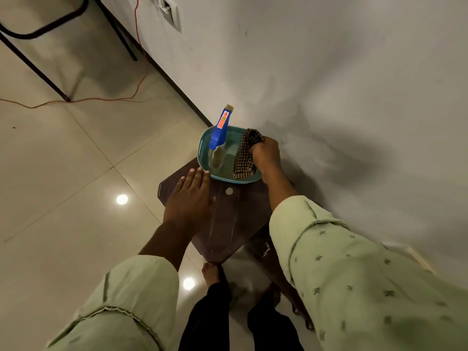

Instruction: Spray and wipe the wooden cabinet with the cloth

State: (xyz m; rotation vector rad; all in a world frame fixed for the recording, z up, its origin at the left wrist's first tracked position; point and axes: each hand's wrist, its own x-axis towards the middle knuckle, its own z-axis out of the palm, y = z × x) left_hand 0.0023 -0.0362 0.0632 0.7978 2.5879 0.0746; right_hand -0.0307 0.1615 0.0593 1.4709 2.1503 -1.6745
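Orange cable (138, 79): trails over the floor tiles, well apart from the stool.
Left hand (188, 198): your fingers are straight and together and hold nothing. The palm faces down over the stool (228, 224), fingertips just beside the basket's near rim. Contact cannot be made out. It looks placed to steady the basket or to reach for the bottle.
Spray bottle (219, 138): upright in the basket's left half, blue trigger head up, untouched.
Basket (201, 150): teal, on the stool's far end near the wall, keeping both tools together.
Cloth (245, 158): checked, lying against the basket's right side.
Right hand (266, 154): your fingers are curled round the cloth's upper end, probably to lift it out.
Wooden cabinet: not in view, so spraying and wiping are probably not yet begun.
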